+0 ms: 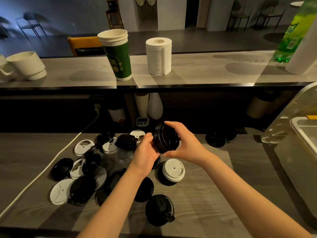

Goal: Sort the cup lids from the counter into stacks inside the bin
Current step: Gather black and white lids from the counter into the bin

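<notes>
A stack of black cup lids [165, 138] is held on edge above the counter between both hands. My right hand [186, 143] wraps it from the right and top. My left hand [145, 152] presses its left side. Below lie several loose lids on the wooden counter [205, 194]: a white lid on a black one [173, 170], a black lid [159, 210] near the front, a white lid [59, 191] at the left, a black domed lid [126, 141] on a clear one. The bin [301, 152] stands at the right edge.
A white cable [42, 170] runs along the left of the lid pile. One black lid [215, 139] lies apart toward the bin. On the raised shelf stand a green paper cup stack [117, 55], a paper roll [158, 55], white cups [27, 65] and a green bottle [289, 35].
</notes>
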{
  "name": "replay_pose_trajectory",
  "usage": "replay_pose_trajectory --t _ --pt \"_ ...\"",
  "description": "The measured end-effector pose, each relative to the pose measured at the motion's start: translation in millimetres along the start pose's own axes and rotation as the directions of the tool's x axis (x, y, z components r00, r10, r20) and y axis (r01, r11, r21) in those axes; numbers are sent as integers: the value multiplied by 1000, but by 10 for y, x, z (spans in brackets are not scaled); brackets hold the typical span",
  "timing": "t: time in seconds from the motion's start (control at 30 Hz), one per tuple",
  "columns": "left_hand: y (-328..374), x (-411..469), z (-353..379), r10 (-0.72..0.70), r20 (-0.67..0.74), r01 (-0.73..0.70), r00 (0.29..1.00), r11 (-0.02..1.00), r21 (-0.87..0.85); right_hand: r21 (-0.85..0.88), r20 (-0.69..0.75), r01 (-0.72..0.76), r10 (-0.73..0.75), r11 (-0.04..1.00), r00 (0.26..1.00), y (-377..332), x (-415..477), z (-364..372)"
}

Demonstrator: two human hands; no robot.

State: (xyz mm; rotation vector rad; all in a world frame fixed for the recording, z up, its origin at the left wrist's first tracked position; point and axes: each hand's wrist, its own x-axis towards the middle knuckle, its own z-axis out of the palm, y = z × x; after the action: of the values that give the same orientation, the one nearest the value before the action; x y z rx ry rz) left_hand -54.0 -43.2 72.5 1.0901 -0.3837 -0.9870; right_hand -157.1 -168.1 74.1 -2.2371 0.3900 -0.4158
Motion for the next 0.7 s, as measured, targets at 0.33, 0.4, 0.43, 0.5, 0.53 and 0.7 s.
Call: replay_pose_trajectory --t 0.33,0.4,0.43,0.5,0.53,0.7 --pt "-117 -185 -276 70 -173 -28 982 972 232 -225 72 24 -8 974 997 72 -276 210" --pt "-138 -206 -395 124 -242 -50 962 955 292 -205 37 -60 69 977 997 137 -397 305" --pt "-154 -224 -459 142 -266 -51 953 946 321 -216 20 -88 94 972 995 174 -466 379" --pt "-190 -273 -570 150 -337 -20 929 933 359 -278 55 -99 119 955 991 229 -607 562" --pt "-218 -298 -622 151 -372 -6 916 932 362 -307 114 -86 126 948 985 243 -676 663" --pt "-321 -422 -750 96 -451 38 887 959 280 -374 514 13 196 927 835 353 -984 1194"
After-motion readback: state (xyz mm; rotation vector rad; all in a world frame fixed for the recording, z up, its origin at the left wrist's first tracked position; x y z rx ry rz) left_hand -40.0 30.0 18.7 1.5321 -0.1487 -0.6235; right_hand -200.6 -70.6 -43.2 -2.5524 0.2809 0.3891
